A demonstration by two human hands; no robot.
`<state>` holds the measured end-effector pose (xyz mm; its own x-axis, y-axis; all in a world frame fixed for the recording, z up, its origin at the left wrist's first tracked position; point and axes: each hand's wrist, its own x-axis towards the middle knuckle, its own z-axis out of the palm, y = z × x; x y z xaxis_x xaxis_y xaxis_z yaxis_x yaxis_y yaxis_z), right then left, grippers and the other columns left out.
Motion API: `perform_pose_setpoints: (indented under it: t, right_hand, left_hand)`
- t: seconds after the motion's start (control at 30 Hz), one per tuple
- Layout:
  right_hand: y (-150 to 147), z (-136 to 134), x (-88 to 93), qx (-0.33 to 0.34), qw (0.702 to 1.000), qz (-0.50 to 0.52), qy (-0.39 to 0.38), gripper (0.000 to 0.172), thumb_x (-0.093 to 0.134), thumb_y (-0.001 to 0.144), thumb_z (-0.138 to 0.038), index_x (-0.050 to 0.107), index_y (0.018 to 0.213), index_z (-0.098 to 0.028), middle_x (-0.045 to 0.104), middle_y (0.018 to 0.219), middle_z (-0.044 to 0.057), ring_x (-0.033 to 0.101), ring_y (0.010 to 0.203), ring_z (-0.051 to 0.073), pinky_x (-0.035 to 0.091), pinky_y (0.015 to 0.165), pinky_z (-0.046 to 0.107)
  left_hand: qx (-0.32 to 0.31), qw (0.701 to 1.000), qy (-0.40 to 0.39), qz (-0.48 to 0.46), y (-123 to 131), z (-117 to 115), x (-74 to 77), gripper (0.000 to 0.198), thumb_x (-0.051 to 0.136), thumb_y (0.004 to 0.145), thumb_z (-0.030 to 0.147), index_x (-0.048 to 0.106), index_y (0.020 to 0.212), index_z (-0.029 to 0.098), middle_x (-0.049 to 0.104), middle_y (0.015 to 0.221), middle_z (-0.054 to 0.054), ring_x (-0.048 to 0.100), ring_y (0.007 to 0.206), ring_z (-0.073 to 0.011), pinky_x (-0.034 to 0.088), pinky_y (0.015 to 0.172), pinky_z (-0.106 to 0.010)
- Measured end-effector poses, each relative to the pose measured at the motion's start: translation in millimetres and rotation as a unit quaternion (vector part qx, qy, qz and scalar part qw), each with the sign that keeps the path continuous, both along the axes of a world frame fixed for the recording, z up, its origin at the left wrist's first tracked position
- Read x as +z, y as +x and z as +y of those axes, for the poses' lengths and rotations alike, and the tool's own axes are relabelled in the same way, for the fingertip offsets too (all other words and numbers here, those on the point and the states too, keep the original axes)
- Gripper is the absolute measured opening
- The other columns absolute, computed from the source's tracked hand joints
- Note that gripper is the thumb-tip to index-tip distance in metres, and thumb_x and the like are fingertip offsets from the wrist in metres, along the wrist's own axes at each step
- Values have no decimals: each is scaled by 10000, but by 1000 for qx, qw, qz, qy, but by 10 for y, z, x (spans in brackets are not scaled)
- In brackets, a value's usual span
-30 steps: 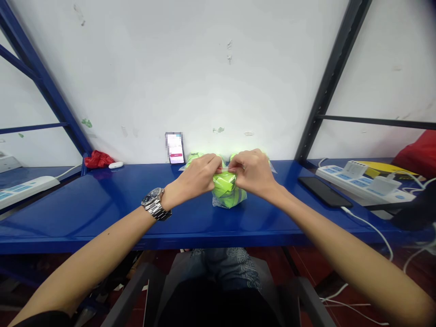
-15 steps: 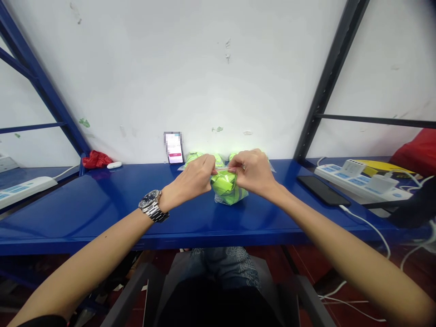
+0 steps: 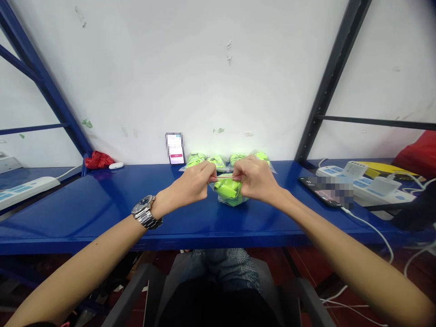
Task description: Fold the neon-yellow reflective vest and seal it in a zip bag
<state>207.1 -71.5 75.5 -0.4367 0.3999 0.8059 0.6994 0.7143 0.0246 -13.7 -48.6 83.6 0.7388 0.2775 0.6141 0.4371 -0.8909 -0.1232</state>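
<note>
Between my hands is a clear plastic bag (image 3: 230, 192) with folded bright yellow-green fabric inside, its top edge stretched level. My left hand (image 3: 198, 180) pinches the left end of that edge; a metal watch (image 3: 147, 212) is on the wrist. At the right end, my right hand (image 3: 258, 178) grips the same edge with thumb and curled fingers. The bag's bottom appears low over the blue table; whether it touches I cannot tell. Behind my hands, several similar yellow-green bagged bundles (image 3: 216, 161) lie along the wall, partly hidden.
A lit phone (image 3: 175, 149) leans on the wall. Another phone (image 3: 322, 190), plugged into a white cable, lies on the blue table (image 3: 112, 200) at right. Power strips (image 3: 364, 181) are at both sides. Red cloth (image 3: 98, 160) and a small white object (image 3: 116, 165) sit back left.
Both hands have shifted slightly down and apart, and the bag's top edge is pulled wider. The phone on the right has lit up.
</note>
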Motion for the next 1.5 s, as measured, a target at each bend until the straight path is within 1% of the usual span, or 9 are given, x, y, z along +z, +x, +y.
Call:
perform_pose_setpoints:
  t: [0.2,0.47,0.77,0.87,0.93,1.1,1.17,1.33,1.5]
  right_hand:
    - [-87,-24,-20,77,996,-14,44,180,504,749,-37,600,669,-166,592,595,-5,500,579,112,375,632,277]
    - [-218,-76,-84,144,989,-6,12,209,517,847,-113,713,853,-185,658,715,24,573,666,132,432,619,261]
    - [-281,-85,-118,67,996,21,64,206,424,648,-3,533,675,-176,516,610,-2,417,558,112,302,527,242]
    - [-366,-60,-159,93,993,47,57,190,424,642,-20,523,672,-179,516,614,-7,416,558,107,308,524,238]
    - [-430,-60,-179,136,988,63,34,179,444,703,-37,550,673,-178,562,632,2,460,572,109,349,537,242]
    - [-551,105,-165,270,936,140,-180,164,538,912,-269,672,899,-176,719,831,36,647,745,136,513,681,271]
    - [-538,338,-175,223,936,168,-214,261,500,948,-357,668,973,-158,727,920,67,668,851,169,531,778,317]
    - [-422,1054,-396,-145,977,7,-153,535,635,814,-221,536,1326,-102,494,1409,225,420,1318,354,365,1050,475]
    - [-422,1301,-687,-230,947,-99,-202,601,537,883,-171,399,1467,-181,396,1501,217,405,1347,341,298,1067,457]
  left_hand:
    - [7,998,11,66,-47,-197,84,161,525,952,331,523,1011,182,610,979,-75,551,889,-199,459,781,-343]
    - [36,997,52,50,-81,-159,-56,105,454,907,143,493,815,177,581,686,-33,518,605,-154,396,530,-278]
    - [12,991,129,30,-216,-200,-203,226,390,887,48,566,972,161,679,784,-50,654,770,-178,549,757,-351]
    - [50,998,48,12,-230,-251,-188,189,472,946,226,560,1093,146,693,996,-114,663,930,-225,552,811,-390]
    - [81,996,-41,24,-262,-272,-172,519,594,896,436,469,1300,135,646,1188,-164,649,1037,-272,557,824,-407]
    - [107,971,-190,100,-432,-290,-234,725,669,827,500,393,1428,205,675,1178,-122,691,962,-261,573,749,-364]
    - [117,973,-182,77,-537,-295,-300,699,659,835,502,414,1417,204,635,1273,-133,660,1079,-275,566,840,-391]
    - [147,980,-136,3,-773,-302,-403,602,624,864,472,463,1372,191,662,1241,-114,677,1051,-244,568,849,-353]
    - [183,976,-109,-46,-835,-276,-385,554,600,881,456,492,1342,167,722,1091,-90,714,861,-215,578,710,-299]
